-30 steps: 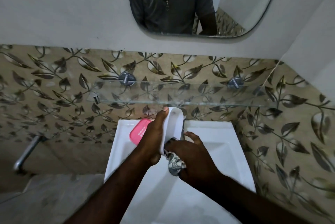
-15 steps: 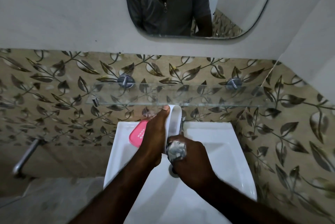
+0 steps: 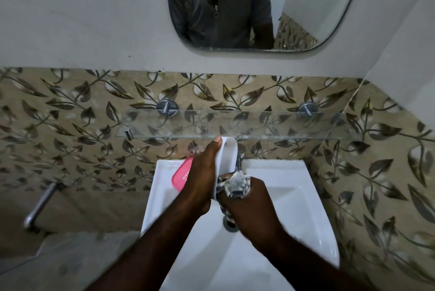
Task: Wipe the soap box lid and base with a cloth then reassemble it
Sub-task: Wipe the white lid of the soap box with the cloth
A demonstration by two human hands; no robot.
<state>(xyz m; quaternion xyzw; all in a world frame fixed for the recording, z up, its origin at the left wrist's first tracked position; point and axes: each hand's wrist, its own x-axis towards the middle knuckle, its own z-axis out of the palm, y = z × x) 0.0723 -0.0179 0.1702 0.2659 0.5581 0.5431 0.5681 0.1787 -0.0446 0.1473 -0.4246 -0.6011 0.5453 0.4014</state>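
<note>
White soap box half [image 3: 227, 156], on edge, long axis toward wall [image 3: 259, 93]

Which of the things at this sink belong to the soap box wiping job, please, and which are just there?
In the job:
white soap box half, gripped by the left hand
cloth, bunched in the right hand
pink soap box half, partly hidden by the left hand

Just there:
sink
glass shelf
mirror
wall pipe

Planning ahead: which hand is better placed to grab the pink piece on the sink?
Likely left: the left hand is beside the pink piece, though holding the white piece; the right hand grips the cloth, farther off.
</note>
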